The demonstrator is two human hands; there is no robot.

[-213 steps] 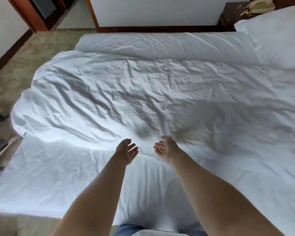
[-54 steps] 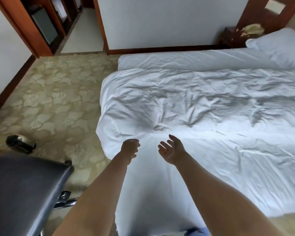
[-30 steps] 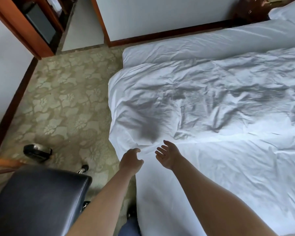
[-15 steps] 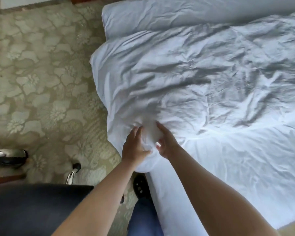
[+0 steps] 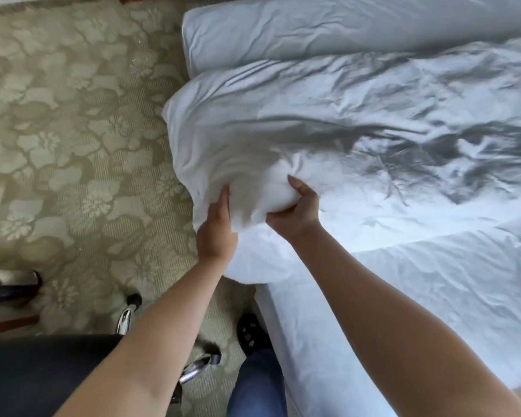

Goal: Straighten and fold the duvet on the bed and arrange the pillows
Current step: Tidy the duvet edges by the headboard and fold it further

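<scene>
- The duvet (image 5: 328,121) is seen spread in creases over the bed (image 5: 433,296), filling the frame from 12 to 3 o'clock; its near corner is bunched at the bed's corner, close to frame centre, overhanging the patterned carpet (image 5: 73,130).
- Handling, judged: the duvet is taken to be soft, bulky and light for its volume. It is expected to sag and slump wherever it is not supported, and its smooth cover may slide over the filling inside.
- Hold, judged: corners and the hem are the best points to grasp, with cover and filling gathered together, so that the edge can be drawn taut and squared before folding.
- Left hand (image 5: 217,233): it is placed at 9 o'clock of the bunched corner, with the fingers (image 5: 224,203) laid up along the fabric and partly buried in it. Fabric is held, but how far the fingers curl cannot be told.
- Right hand (image 5: 295,215): it is closed round the wad from the 3 o'clock side; the thumb (image 5: 295,185) is pressed over the top, the other fingers are hidden beneath.
- The two hands are set just beside each other, with one fold of cloth between them.
- No pillows are shown in this view.
- A dark chair seat (image 5: 42,371) is noted at 7 o'clock.
</scene>
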